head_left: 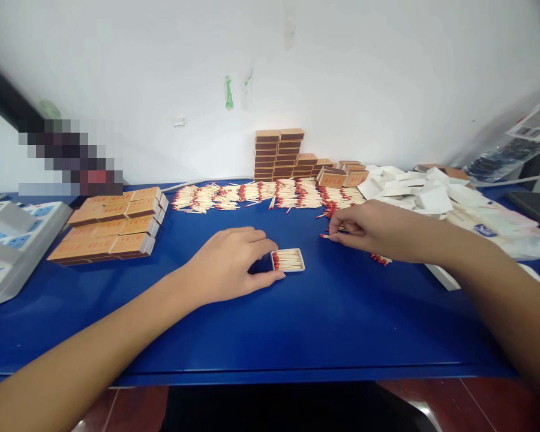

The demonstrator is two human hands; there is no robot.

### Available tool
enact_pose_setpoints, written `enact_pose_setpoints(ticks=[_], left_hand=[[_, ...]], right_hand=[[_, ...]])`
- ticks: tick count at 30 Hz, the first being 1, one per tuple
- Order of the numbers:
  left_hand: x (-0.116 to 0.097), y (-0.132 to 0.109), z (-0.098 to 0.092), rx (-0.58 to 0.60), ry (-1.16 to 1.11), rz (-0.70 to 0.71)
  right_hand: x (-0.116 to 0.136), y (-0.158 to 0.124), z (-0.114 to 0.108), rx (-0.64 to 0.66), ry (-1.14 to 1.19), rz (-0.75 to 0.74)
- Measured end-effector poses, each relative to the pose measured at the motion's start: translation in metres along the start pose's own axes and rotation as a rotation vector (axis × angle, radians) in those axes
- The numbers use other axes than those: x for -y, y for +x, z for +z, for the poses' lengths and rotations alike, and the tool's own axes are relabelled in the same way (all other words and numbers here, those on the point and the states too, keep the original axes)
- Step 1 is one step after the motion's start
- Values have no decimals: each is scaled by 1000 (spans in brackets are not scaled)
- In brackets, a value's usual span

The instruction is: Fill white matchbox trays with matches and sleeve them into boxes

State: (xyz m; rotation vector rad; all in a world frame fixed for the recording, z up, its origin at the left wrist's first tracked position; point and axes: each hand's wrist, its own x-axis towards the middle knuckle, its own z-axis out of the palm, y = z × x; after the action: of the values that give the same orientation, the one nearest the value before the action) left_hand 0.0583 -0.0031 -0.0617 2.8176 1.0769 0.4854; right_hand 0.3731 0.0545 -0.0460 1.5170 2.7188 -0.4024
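Note:
A white matchbox tray [303,267] lies on the blue table, with red-headed matches [290,260] filling it side by side. Thumb and forefinger of my left hand [234,264] grip the tray's left end. To the right, my right hand [364,231] pinches a match [325,236], its red head pointing left. Just behind that hand runs a long row of loose matches [252,193]. A few more matches [381,259] show from under my right hand, which partly hides them.
Orange matchboxes [112,225] are stacked at left beside a grey and blue plastic device [22,240]. More boxes [276,157] stand against the wall. White empty trays [414,186] are heaped at right, near a plastic packet [490,225]. The table's front edge [270,377] runs near me.

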Motion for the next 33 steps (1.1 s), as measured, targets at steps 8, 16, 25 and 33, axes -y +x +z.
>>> enact_pose_setpoints(ticks=[8,16,25,33], left_hand=[[0,0,1,-9,-5,-8],[-5,5,6,-24,-12,-3],[-6,5,6,-10,-5,-1],[-5,4,5,-15,-21,-8]], right_hand=[[13,-5,1,-79,58,-66],[69,-12,15,-182,121,-222],[72,-9,23,-130,58,-252],[61,-10,10,-121,53,-219]])
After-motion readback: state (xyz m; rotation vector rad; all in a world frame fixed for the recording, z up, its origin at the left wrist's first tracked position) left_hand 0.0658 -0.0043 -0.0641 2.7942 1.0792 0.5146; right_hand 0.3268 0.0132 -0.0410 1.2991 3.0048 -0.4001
